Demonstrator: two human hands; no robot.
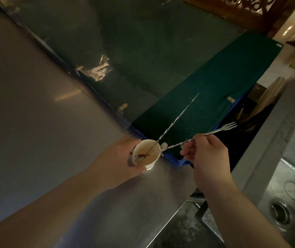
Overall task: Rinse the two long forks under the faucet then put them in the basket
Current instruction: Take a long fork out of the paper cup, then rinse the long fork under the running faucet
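A stained paper cup (145, 156) sits on the steel counter, gripped from the left by my left hand (118, 161). Two long twisted-stem metal forks stand in it with their lower ends at the cup's bottom. One long fork (179, 117) leans up and to the right, its far tip thin and blurred. The other long fork (221, 128) lies flatter, tines pointing right, and my right hand (207, 154) pinches its stem at the middle. No faucet or basket is visible.
The steel counter (36, 122) spreads to the left. A dark green cloth (214, 90) covers a blue crate behind the cup. A steel sink (286, 185) with a round drain (280, 213) is at the right. Wet floor shows below the counter's edge.
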